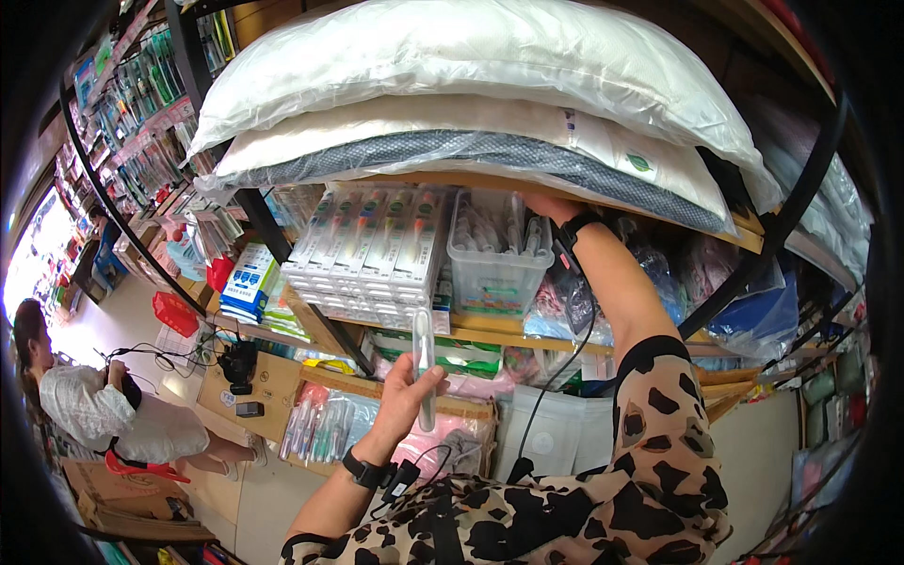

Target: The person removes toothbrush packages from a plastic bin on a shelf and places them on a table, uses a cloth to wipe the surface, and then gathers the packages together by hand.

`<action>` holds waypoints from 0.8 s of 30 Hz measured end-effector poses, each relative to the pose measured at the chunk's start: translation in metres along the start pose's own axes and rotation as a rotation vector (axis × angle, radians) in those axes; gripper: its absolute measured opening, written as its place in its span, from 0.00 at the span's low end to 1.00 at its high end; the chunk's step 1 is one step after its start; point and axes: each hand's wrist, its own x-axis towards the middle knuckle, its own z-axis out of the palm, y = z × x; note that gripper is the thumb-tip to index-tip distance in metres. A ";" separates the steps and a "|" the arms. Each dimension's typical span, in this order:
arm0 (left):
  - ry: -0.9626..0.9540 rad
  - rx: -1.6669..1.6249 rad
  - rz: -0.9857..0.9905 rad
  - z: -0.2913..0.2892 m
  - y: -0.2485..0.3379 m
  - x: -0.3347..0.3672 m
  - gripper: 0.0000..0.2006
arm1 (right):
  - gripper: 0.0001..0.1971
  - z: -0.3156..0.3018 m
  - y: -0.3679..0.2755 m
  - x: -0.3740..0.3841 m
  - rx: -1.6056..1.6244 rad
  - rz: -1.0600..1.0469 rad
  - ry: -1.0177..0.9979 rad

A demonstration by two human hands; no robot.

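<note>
Fingers of right hand (pixel 551 209) hidden behind bin (pixel 497 252).

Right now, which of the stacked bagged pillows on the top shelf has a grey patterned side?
The bottom plastic-bagged pillow, lying directly on the wooden shelf; the two pillows above it show only white.

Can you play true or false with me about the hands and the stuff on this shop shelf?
1. The left hand holds a slim clear toothbrush case. True.
2. The right hand rests on the floor. False: it reaches up beside the clear plastic bin on the shelf.
3. Pillows are stacked on top. True.
4. Both wrists are bare. False: each wears a dark band.
5. A seated person is at the lower left. True.
</note>
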 end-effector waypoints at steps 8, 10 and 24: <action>-0.005 0.016 -0.003 -0.001 0.002 0.000 0.08 | 0.13 -0.006 0.013 -0.015 0.050 0.120 -0.528; -0.013 0.027 -0.019 0.002 0.005 0.005 0.08 | 0.14 0.016 0.033 -0.011 -0.006 0.097 -0.452; -0.238 0.129 0.081 0.037 0.012 0.040 0.12 | 0.17 -0.102 -0.122 -0.109 1.382 0.052 -0.820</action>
